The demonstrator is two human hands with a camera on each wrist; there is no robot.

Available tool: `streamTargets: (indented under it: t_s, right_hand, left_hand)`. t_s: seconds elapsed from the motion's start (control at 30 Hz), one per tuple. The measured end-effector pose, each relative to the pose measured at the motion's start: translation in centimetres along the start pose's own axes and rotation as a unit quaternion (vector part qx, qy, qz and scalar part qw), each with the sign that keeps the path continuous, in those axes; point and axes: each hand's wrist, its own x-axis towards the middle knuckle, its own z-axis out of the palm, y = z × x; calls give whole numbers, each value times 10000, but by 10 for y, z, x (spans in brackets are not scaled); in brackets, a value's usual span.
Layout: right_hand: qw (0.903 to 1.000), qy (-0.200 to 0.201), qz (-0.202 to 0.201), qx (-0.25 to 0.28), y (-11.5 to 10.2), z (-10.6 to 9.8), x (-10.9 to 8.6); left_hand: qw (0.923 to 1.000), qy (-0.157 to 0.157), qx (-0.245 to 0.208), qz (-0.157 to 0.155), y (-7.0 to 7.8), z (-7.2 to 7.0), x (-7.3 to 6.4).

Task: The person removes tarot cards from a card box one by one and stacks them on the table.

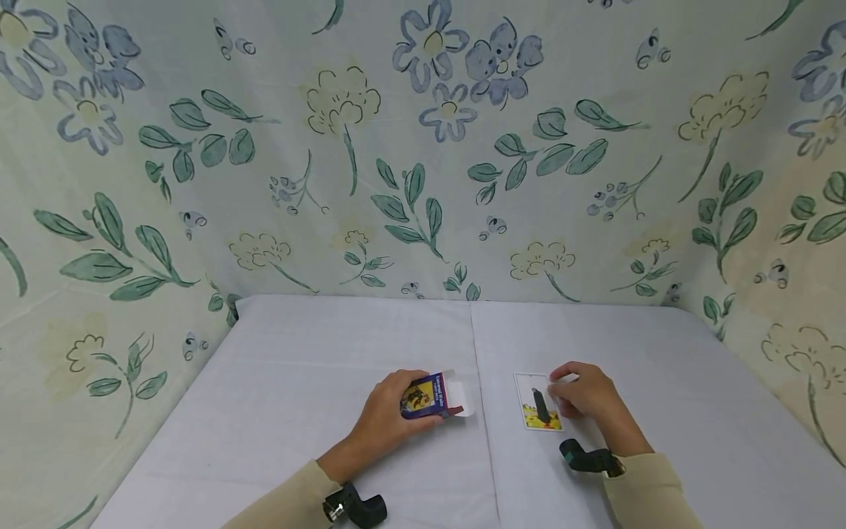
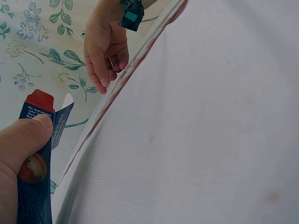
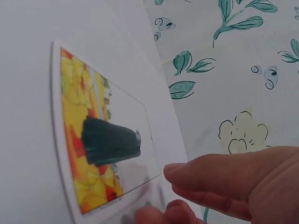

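My left hand [image 1: 380, 417] grips a small dark blue card box [image 1: 419, 397] with a yellow picture panel. The box's end flap [image 1: 457, 397] stands open toward the right. In the left wrist view, the thumb [image 2: 32, 140] presses on the narrow printed side of the box. A picture card [image 1: 538, 402] lies face up on the white table, showing a dark cloaked figure on yellow and red ground. Beside its right edge is my right hand [image 1: 588, 393], fingers loosely bent. From the right wrist, the thumb tip [image 3: 174, 171] appears right at the card's corner.
A white cloth covers the table [image 1: 317, 353], with a crease running front to back between the hands. Behind and at both sides hangs a flowered curtain [image 1: 423, 220]. Black wrist cameras [image 1: 584, 457] are strapped to both wrists.
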Motion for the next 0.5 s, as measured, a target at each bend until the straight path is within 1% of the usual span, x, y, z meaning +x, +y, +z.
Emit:
streamTargets:
  t_s: [0.07, 0.2, 0.43, 0.5]
  right_hand:
    - [10000, 42, -20, 4, -2, -2, -2]
    - [9997, 101, -216, 22, -12, -4, -7]
    - [9959, 104, -902, 43, -36, 4, -19]
    - [9936, 30, -1126, 115, -43, 7, -25]
  left_hand:
    - [10000, -3, 11, 6, 1, 0, 0]
    - [10000, 16, -29, 46, 3, 0, 0]
    - [9999, 70, -80, 87, 3, 0, 1]
    - [9999, 66, -111, 95, 3, 0, 0]
